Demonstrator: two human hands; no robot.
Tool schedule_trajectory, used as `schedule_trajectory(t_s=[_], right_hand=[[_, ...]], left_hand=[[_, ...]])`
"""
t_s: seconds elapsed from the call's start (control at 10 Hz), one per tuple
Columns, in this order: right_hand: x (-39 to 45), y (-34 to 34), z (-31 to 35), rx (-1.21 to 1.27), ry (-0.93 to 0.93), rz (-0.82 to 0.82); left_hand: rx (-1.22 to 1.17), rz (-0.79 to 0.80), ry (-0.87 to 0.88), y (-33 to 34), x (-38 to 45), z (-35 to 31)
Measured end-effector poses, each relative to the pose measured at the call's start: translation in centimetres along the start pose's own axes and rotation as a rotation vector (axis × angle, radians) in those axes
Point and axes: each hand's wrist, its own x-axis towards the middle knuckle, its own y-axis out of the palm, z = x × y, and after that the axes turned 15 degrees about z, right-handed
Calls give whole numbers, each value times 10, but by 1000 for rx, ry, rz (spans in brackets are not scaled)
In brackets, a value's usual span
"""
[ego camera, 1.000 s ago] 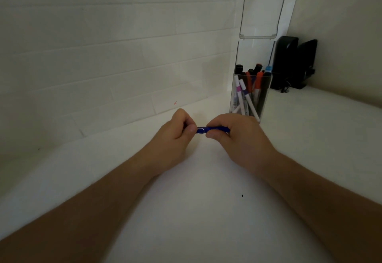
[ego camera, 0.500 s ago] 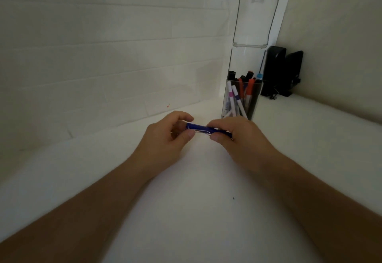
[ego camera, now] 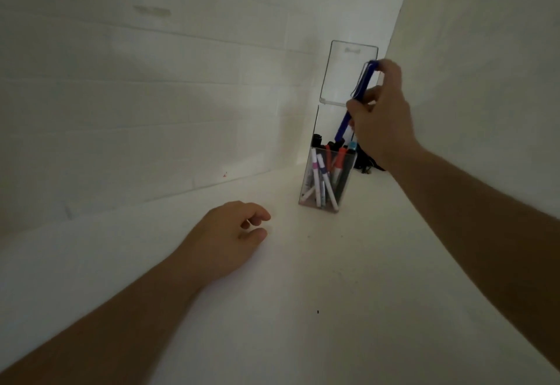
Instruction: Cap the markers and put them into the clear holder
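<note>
My right hand (ego camera: 380, 115) grips a capped blue marker (ego camera: 362, 91) and holds it nearly upright, its lower end just above the mouth of the clear holder (ego camera: 306, 186). The holder stands in the far corner of the white surface with its clear lid (ego camera: 341, 72) flipped up. Several capped markers (ego camera: 325, 178) in white, purple, orange and black stand inside it. My left hand (ego camera: 230, 236) rests on the surface to the left of the holder, fingers loosely curled, holding nothing.
A black object (ego camera: 368, 165) sits behind the holder in the corner, mostly hidden by my right wrist. White walls close in at the left and right. A small dark speck (ego camera: 318, 311) lies on the white surface.
Both hands held the blue marker together low over the surface. My left hand let go and stayed down; my right hand lifted the marker up over the holder.
</note>
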Motion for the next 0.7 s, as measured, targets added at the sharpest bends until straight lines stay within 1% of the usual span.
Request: schedule_trajectory(t_s=[0.1, 0.2, 0.3, 0.4, 0.5, 0.6, 0.7], right_hand=[[-1, 14, -13, -192, 14, 167], [-6, 26, -28, -364, 13, 239], [-8, 32, -38, -470, 20, 187], [-7, 33, -42, -663, 36, 162], [-12, 36, -50, -858, -20, 188], [-13, 35, -44, -884, -53, 221], [-38, 42, -40, -835, -201, 126]], left_hand=[[0, 11, -1, 2, 1, 3], [0, 14, 6, 3, 2, 5], [18, 18, 17, 4, 4, 7], [42, 26, 20, 4, 4, 8], [42, 19, 44, 4, 3, 8], [76, 18, 64, 4, 4, 11], [115, 26, 81, 5, 1, 13]])
